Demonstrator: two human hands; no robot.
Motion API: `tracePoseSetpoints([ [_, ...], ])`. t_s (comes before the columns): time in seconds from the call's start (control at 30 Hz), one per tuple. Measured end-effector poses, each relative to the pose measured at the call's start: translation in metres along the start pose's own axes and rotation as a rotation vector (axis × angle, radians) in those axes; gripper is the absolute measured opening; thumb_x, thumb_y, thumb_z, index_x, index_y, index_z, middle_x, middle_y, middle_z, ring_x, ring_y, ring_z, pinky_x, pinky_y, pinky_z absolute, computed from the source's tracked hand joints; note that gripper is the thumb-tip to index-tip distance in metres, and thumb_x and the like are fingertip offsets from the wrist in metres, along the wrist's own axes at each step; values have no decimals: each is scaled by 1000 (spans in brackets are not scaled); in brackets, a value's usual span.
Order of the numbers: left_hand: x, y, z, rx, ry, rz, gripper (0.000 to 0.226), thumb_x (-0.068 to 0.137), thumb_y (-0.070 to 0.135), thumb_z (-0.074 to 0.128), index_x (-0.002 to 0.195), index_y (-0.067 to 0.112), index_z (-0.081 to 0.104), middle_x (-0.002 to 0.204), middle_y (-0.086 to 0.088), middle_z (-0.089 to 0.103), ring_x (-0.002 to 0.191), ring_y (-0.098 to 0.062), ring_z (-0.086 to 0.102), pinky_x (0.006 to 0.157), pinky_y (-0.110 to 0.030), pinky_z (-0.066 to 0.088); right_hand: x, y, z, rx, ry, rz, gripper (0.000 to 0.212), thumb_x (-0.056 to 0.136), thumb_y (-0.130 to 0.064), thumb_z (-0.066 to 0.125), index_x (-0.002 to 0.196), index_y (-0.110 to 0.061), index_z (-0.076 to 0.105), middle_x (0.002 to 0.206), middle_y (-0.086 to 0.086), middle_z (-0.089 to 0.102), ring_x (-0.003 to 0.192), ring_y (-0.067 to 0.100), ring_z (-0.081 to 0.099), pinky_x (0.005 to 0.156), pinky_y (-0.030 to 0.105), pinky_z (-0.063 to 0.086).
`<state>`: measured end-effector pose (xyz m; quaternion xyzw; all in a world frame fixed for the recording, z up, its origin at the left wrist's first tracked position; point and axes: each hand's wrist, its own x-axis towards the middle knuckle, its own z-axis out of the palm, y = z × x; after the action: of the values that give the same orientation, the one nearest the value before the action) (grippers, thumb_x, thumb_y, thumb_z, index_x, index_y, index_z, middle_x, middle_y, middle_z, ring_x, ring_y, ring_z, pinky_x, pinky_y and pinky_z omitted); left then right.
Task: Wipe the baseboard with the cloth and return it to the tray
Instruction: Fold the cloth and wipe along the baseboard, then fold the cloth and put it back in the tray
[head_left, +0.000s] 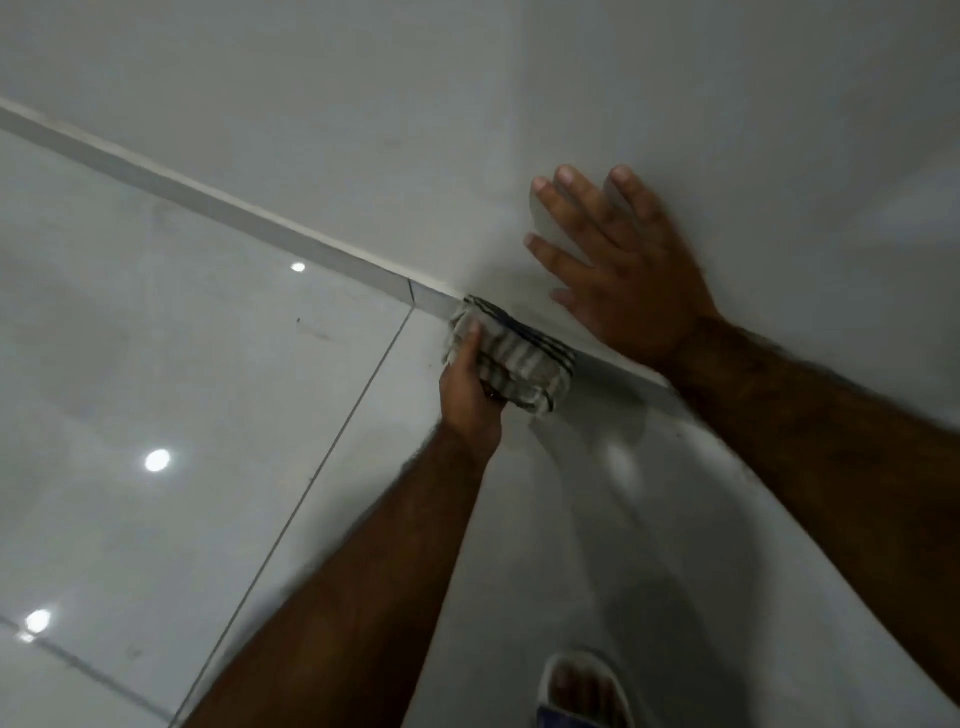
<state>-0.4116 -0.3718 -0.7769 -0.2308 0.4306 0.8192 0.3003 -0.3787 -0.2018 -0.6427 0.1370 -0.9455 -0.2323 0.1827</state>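
We see the left hand closed around a bunched grey-and-white striped cloth with dark edge stripes, thumb lying over the cloth's left end, pressing it against the long pale grey baseboard strip where wall meets floor. The cloth sits on the baseboard a little right of centre, just right of a thin dark joint line in the strip, and covers both the strip's face and its top edge there. The right hand is flat on the plain white wall just above and right of the cloth, fingers spread apart, holding nothing; its wrist crosses over the baseboard. The baseboard runs diagonally from far left down toward the right. Glossy white floor tiles fill the near left, with a dark grout line and round light reflections. At the near bottom edge a foot in a white slide sandal shows, blurred. No tray in view.
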Motion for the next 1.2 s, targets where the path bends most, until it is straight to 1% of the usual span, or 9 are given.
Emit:
tracePoseSetpoints([
  [0.07, -36, 28, 8, -43, -64, -1, 52, 101, 41, 60, 141, 9, 63, 131, -16, 73, 119, -31, 72, 98, -47, 59, 7, -6, -26, 380, -139, 134, 45, 103, -34, 68, 141, -9, 68, 156, 24, 55, 144, 43, 53, 119, 59, 42],
  [0.2, -107, 88, 38, -64, -179, -53, 46, 107, 36, 50, 141, 7, 61, 140, -20, 67, 131, -34, 65, 106, -49, 54, 35, 8, -113, 1515, -765, 1031, 55, 91, -36, 86, 138, -16, 65, 121, -9, 72, 126, 22, 66, 91, 25, 56],
  [0.3, -164, 137, 79, 11, -225, -38, 52, 109, 35, 47, 151, 5, 50, 148, -22, 60, 138, -37, 57, 115, -54, 45, 44, 40, -167, 1677, -958, 1185, 44, 81, -22, 94, 120, -14, 76, 110, -2, 84, 117, 21, 72, 99, 39, 57],
  [0.37, -200, 168, 104, 95, -230, 15, 52, 106, 31, 52, 151, 5, 51, 147, -22, 61, 137, -37, 59, 114, -54, 47, 51, 62, -206, 1699, -873, 1291, 46, 78, -10, 94, 121, -8, 76, 113, 8, 83, 108, 23, 77, 99, 41, 60],
  [0.5, -271, 238, 157, 283, -234, 104, 31, 96, 15, 66, 126, 7, 70, 121, -16, 76, 112, -29, 73, 94, -43, 60, 66, 116, -298, 1816, -615, 1513, 29, 81, 2, 86, 105, -12, 78, 107, 10, 84, 77, 16, 78, 66, 26, 60],
  [0.63, -339, 300, 212, 558, -303, 147, 25, 92, 3, 70, 117, 5, 72, 104, -10, 81, 93, -24, 79, 76, -32, 63, 78, 161, -386, 1889, -331, 1707, 33, 88, 9, 72, 120, 0, 75, 111, 20, 80, 86, 28, 75, 75, 35, 62],
  [0.83, -446, 359, 305, 742, -381, 135, 31, 93, 5, 73, 124, 3, 69, 106, -13, 81, 90, -26, 80, 70, -36, 65, 61, 232, -516, 1913, -176, 1664, 37, 96, 3, 74, 133, 0, 70, 127, 22, 76, 113, 38, 74, 92, 42, 61],
  [1.0, -511, 357, 378, 846, -495, 142, 31, 94, 15, 75, 124, 12, 70, 99, -8, 82, 75, -19, 80, 57, -31, 61, 13, 287, -590, 1842, -18, 1705, 35, 97, -3, 78, 131, 2, 71, 124, 22, 77, 108, 34, 76, 95, 43, 63],
  [1.2, -561, 310, 466, 966, -675, 126, 20, 93, 17, 75, 113, 19, 73, 86, 2, 81, 63, -10, 73, 52, -24, 56, -77, 332, -645, 1720, 249, 1851, 34, 92, 3, 81, 126, 4, 73, 115, 22, 79, 101, 34, 78, 81, 33, 65],
])
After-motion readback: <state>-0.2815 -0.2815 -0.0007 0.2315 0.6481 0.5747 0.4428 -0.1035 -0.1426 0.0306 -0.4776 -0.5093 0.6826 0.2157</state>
